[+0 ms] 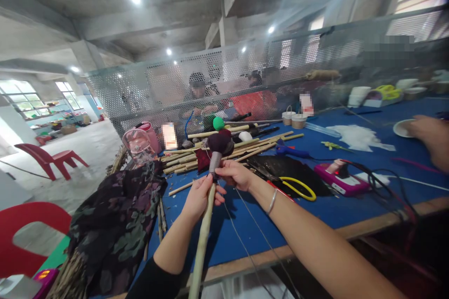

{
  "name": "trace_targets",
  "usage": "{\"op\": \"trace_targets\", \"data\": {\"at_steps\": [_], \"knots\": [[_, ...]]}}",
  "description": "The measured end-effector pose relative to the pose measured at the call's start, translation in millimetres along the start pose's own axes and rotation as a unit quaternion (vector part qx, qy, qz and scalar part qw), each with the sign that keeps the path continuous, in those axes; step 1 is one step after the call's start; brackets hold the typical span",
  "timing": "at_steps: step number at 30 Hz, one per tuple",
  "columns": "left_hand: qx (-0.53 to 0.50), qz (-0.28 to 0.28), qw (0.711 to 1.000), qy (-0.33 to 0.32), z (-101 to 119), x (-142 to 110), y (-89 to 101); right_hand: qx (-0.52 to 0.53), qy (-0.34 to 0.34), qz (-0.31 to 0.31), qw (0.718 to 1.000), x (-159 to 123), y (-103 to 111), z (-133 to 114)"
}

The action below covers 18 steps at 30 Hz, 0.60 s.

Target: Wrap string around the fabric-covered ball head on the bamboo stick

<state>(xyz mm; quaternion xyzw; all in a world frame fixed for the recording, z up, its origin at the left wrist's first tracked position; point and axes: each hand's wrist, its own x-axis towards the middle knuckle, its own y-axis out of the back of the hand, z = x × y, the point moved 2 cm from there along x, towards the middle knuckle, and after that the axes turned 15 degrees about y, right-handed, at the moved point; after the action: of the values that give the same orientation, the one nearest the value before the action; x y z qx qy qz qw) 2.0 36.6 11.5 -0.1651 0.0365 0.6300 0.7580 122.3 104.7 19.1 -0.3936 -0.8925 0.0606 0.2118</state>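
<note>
My left hand (199, 196) is wrapped round a long bamboo stick (202, 243) that runs from the bottom edge up to a dark maroon padded head (220, 144). My right hand (235, 174) pinches the stick's grey wound neck (214, 162) just below that head. A thin thread (252, 229) trails from there down toward me. A bangle sits on my right wrist. Both hands are over the blue table (315, 215).
A pile of bamboo sticks (245, 147), yellow-handled scissors (298, 186), a blue glue gun (291, 152), a pink device with cables (342, 182) and white fluff (358, 136) lie on the table. Dark floral cloth (115, 224) hangs left. Another person's hand (433, 138) is at right; people sit behind the mesh screen.
</note>
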Motion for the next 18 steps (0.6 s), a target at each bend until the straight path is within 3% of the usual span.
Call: {"op": "trace_targets", "data": {"at_steps": [5,11,14,18], "knots": [[0.088,0.075,0.993,0.008,14,15,14.3,-0.096,-0.025,0.004,0.995,-1,2,-2],[0.169,0.075,0.983,-0.009,22,33,30.9,-0.140,-0.009,-0.016,0.990,-1,-16,12],[0.154,0.077,0.985,-0.014,17,31,37.3,-0.135,0.012,-0.019,0.991,0,-25,16],[0.072,0.067,0.995,-0.018,20,27,45.1,-0.105,-0.030,-0.005,0.994,-1,-30,17]]}}
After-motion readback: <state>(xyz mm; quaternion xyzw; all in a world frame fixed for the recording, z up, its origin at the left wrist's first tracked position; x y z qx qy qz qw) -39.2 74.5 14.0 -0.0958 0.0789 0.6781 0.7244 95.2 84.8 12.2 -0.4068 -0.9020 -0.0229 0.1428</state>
